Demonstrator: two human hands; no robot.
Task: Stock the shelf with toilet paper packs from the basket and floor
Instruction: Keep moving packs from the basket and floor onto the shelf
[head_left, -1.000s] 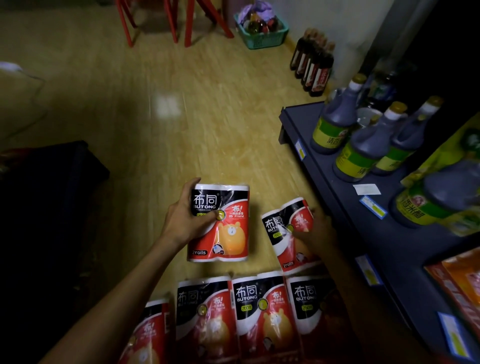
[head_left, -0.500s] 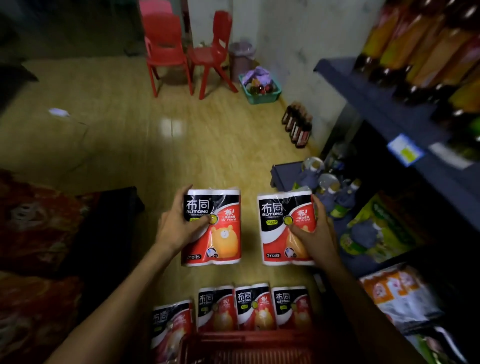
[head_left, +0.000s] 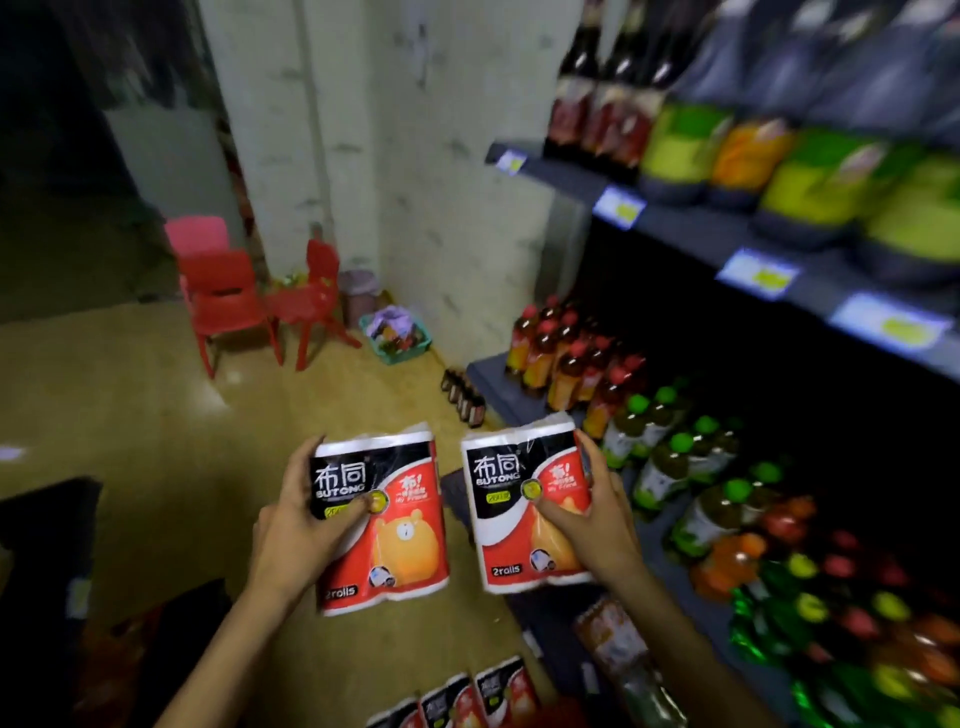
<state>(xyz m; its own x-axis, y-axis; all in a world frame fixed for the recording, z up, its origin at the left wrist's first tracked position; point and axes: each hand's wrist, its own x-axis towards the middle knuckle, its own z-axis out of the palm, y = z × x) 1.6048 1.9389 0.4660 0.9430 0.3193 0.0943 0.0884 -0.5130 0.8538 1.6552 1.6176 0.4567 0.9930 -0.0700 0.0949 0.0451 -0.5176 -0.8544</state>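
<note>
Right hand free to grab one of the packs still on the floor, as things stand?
Probably not yet. The right hand already grips a toilet paper pack, so its grip is taken; the left hand holds another pack too. The floor packs lie low by the frame's bottom edge, with nothing covering them.

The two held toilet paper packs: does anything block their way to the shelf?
Each hand, left hand and right hand, grips a pack: left pack, right pack. The visible shelf tiers to the right are crowded with bottles; no free slot shows.
</note>
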